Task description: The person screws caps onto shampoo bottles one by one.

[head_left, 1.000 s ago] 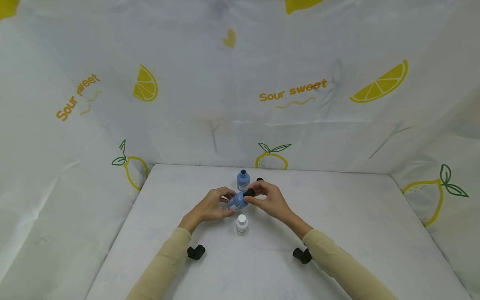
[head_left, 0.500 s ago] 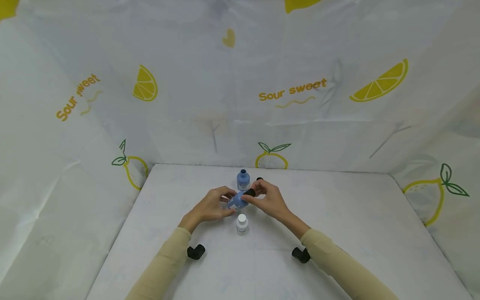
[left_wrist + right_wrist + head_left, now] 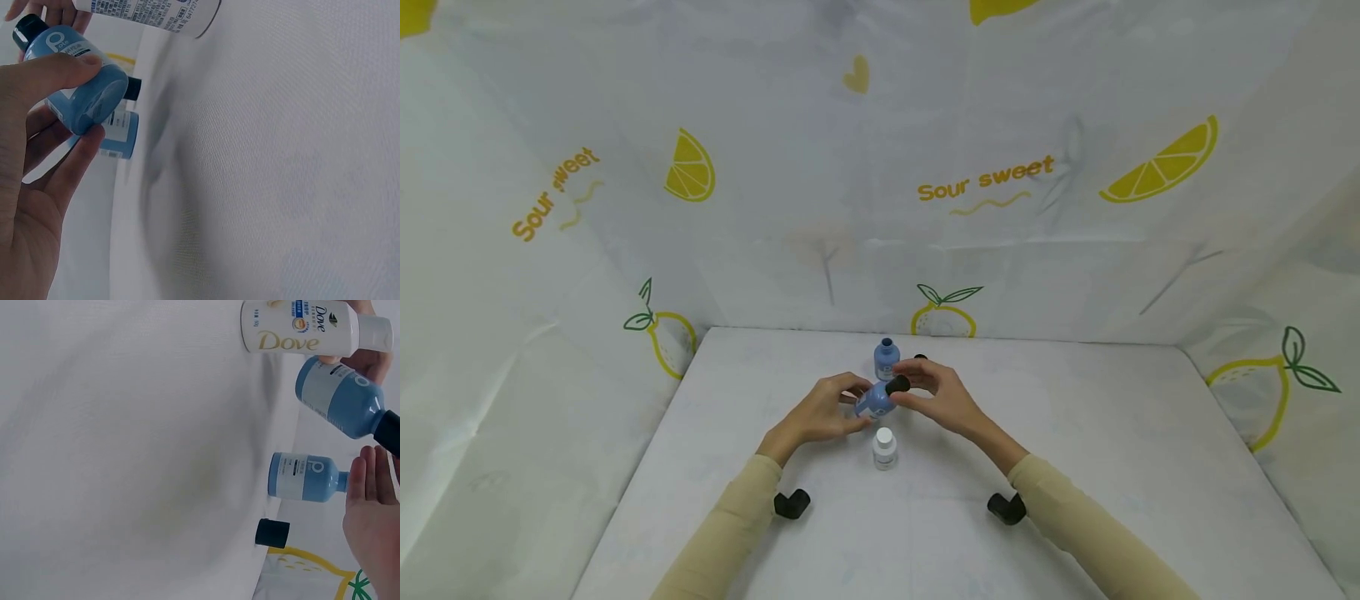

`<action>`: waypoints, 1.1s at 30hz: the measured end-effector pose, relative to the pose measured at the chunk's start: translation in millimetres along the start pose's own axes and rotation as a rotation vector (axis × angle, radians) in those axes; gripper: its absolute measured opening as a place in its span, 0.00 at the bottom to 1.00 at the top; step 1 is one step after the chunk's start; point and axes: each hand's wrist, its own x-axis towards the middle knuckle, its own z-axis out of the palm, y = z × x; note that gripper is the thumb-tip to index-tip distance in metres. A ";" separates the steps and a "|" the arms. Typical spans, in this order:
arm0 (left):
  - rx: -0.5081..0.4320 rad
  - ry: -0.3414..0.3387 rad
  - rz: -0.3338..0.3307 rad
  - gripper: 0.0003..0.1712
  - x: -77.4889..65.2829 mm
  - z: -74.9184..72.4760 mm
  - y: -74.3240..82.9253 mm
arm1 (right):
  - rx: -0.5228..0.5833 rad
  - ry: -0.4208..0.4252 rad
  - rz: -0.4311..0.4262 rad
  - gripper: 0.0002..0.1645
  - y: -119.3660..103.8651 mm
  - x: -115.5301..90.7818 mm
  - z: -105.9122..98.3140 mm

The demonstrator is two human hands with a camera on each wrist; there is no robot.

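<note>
My left hand [image 3: 823, 410] holds a small blue bottle [image 3: 874, 402] tilted, its black screw cap [image 3: 897, 384] pointing up and right. In the left wrist view, thumb and fingers grip the lower body of this bottle [image 3: 84, 87]. Around the cap, my right hand [image 3: 946, 402] is spread, thumb below and fingers above. The right wrist view has those fingers [image 3: 369, 475] fairly straight and apart from the cap; the thumb is mostly cut off. Behind stands a second blue bottle [image 3: 306, 477], upright with an uncovered neck. A loose black cap [image 3: 272, 533] lies beside it.
A white Dove bottle [image 3: 884, 450] with a white cap stands upright in front of the hands. Black wrist camera pieces [image 3: 792, 504] show beside both sleeves. A lemon-print sheet [image 3: 880, 275] rises behind the white table [image 3: 1075, 433].
My right hand's fingers have loosened from the cap and spread, uncovering more of it. The left hand keeps its grip on the tilted blue bottle. The standing bottles have not moved.
</note>
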 end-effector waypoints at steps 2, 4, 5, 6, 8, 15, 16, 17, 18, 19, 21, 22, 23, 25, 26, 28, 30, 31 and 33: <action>-0.002 0.001 -0.004 0.30 -0.2 -0.4 0.0 | 0.062 -0.056 -0.025 0.30 -0.5 -0.1 -3.1; 0.004 0.002 0.000 0.30 -0.6 -0.3 -0.6 | 0.100 -0.094 -0.052 0.29 -0.3 -0.1 -4.9; 0.005 0.002 0.001 0.30 -0.9 -0.2 -0.9 | 0.108 -0.103 -0.066 0.29 -0.1 -0.2 -5.4; 0.006 0.002 0.002 0.30 -1.1 0.1 -1.3 | 0.113 -0.109 -0.077 0.28 0.2 -0.1 -5.6; 0.005 0.002 0.007 0.30 -1.5 0.4 -1.8 | 0.120 -0.109 -0.092 0.26 1.4 0.3 -5.3; 0.006 -0.005 0.003 0.30 -2.0 1.0 -2.8 | 0.101 -0.076 -0.096 0.23 8.2 1.9 -1.9; 0.006 -0.006 0.001 0.30 -2.0 0.9 -2.6 | 0.090 -0.067 -0.093 0.23 8.7 1.6 -1.5; 0.004 -0.006 0.000 0.30 -2.1 0.9 -2.4 | 0.077 -0.056 -0.087 0.23 9.2 1.6 -1.2; 0.002 -0.005 -0.001 0.30 -2.0 0.8 -2.2 | 0.066 -0.045 -0.081 0.23 9.0 1.5 -0.7; 0.002 -0.004 0.000 0.30 -1.9 0.8 -2.1 | 0.061 -0.033 -0.072 0.23 8.4 1.5 -0.2; 0.001 -0.001 0.001 0.30 -2.0 0.7 -1.9 | 0.041 -0.005 -0.060 0.23 8.0 1.7 1.1; 0.000 0.001 0.002 0.30 -1.9 0.7 -1.9 | 0.031 0.009 -0.055 0.22 7.8 2.0 1.8; 0.000 0.003 0.002 0.30 -1.9 0.8 -2.2 | 0.024 0.022 -0.050 0.22 7.5 2.4 2.8; 0.000 0.004 0.004 0.30 -2.1 0.8 -2.4 | 0.013 0.044 -0.043 0.21 7.5 2.6 4.8; -0.002 0.004 0.004 0.30 -2.3 0.8 -2.5 | 0.008 0.054 -0.040 0.20 8.0 2.5 5.6; -0.004 0.003 0.005 0.30 -2.6 1.0 -2.9 | 0.003 0.069 -0.024 0.19 8.3 2.6 7.5; -0.004 0.002 0.007 0.30 -2.8 1.3 -3.3 | 0.003 0.084 -0.009 0.17 8.9 2.7 8.9; -0.003 0.002 0.008 0.30 -2.8 1.5 -3.7 | 0.003 0.091 -0.007 0.17 9.0 2.6 9.6; -0.002 0.003 0.012 0.30 -2.8 1.9 -4.4 | 0.002 0.102 -0.002 0.16 8.9 2.9 10.8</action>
